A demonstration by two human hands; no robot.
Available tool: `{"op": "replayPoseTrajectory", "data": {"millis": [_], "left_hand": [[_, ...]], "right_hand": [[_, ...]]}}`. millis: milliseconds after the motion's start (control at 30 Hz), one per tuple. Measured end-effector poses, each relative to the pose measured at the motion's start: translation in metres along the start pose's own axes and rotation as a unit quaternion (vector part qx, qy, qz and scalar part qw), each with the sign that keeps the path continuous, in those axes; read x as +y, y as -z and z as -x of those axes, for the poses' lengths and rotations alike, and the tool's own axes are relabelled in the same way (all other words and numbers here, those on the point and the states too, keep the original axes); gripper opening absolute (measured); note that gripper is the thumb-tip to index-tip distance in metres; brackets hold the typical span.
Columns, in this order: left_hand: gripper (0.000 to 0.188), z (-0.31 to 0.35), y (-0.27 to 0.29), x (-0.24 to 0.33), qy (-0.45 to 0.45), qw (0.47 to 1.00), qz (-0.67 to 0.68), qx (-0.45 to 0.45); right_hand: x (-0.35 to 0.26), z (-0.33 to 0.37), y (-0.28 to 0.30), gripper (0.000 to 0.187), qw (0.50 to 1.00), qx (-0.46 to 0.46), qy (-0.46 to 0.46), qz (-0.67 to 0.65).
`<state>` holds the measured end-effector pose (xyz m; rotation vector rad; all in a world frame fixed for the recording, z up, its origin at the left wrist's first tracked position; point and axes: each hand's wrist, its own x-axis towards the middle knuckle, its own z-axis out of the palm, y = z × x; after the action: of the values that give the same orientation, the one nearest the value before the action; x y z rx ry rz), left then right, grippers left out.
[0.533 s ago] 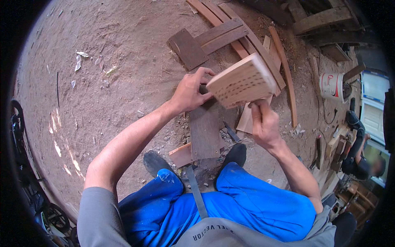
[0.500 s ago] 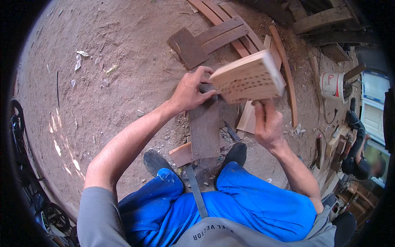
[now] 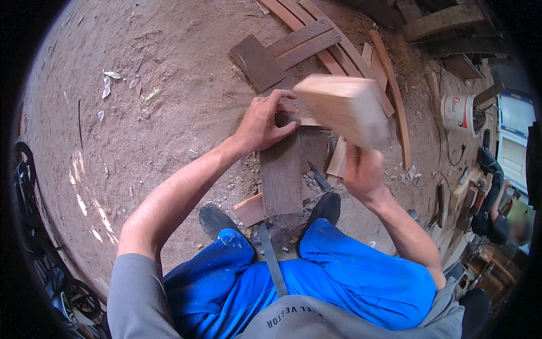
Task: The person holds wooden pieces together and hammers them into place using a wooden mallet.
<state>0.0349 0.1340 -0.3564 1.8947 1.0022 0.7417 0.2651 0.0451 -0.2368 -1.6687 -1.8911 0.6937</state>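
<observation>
In my right hand (image 3: pixel 364 175) is a wooden mallet (image 3: pixel 339 104), a thick pale block on a handle mostly hidden by my fingers. The mallet is blurred and raised to the right of my left hand (image 3: pixel 262 121). That hand rests at the far part of a weathered brown board (image 3: pixel 281 178), its thumb and curled fingers around the dark wood there. Whether anything small sits between the fingertips is hidden. The board lies lengthwise toward me between my feet, its near end over a reddish wood piece (image 3: pixel 250 209).
Beyond my hands lie a flat brown panel (image 3: pixel 257 63), grooved boards (image 3: pixel 305 44) and long reddish strips (image 3: pixel 393 101). A white bucket (image 3: pixel 456 113) stands at the right, with another person (image 3: pixel 497 214) near it. Bicycle parts (image 3: pixel 79 296) are at the lower left.
The mallet has tilted, so its dented face has turned out of sight and its end shows more. My right hand has dropped slightly toward me; the left stays in place.
</observation>
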Motion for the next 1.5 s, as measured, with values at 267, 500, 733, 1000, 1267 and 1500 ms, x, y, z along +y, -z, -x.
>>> {"op": "replayPoseTrajectory", "data": {"millis": [267, 500, 733, 1000, 1267, 1500], "left_hand": [[0.063, 0.003, -0.001, 0.002, -0.003, 1.0, -0.019, 0.003], [0.058, 0.002, -0.003, 0.001, -0.023, 0.999, -0.023, 0.02], [0.051, 0.0, -0.001, 0.002, -0.083, 0.995, 0.004, 0.045], [0.053, 0.0, -0.004, 0.0, -0.039, 0.999, -0.017, 0.021], [0.055, 0.001, -0.006, 0.003, -0.009, 1.0, 0.004, 0.02], [0.061, -0.003, -0.005, 0.001, 0.0, 1.0, 0.02, 0.004]], "right_hand": [[0.003, 0.005, -0.002, 0.017, 0.998, 0.051, 0.026, -0.04], [0.001, 0.006, -0.003, 0.012, 1.0, -0.001, 0.016, 0.005], [0.001, 0.004, -0.001, 0.01, 0.993, 0.029, 0.108, 0.049], [-0.003, 0.008, -0.004, 0.012, 0.999, 0.032, 0.034, 0.002], [-0.003, 0.008, 0.005, 0.01, 0.999, -0.008, -0.048, 0.017], [0.005, 0.014, -0.008, 0.015, 0.997, -0.041, 0.002, 0.063]]}}
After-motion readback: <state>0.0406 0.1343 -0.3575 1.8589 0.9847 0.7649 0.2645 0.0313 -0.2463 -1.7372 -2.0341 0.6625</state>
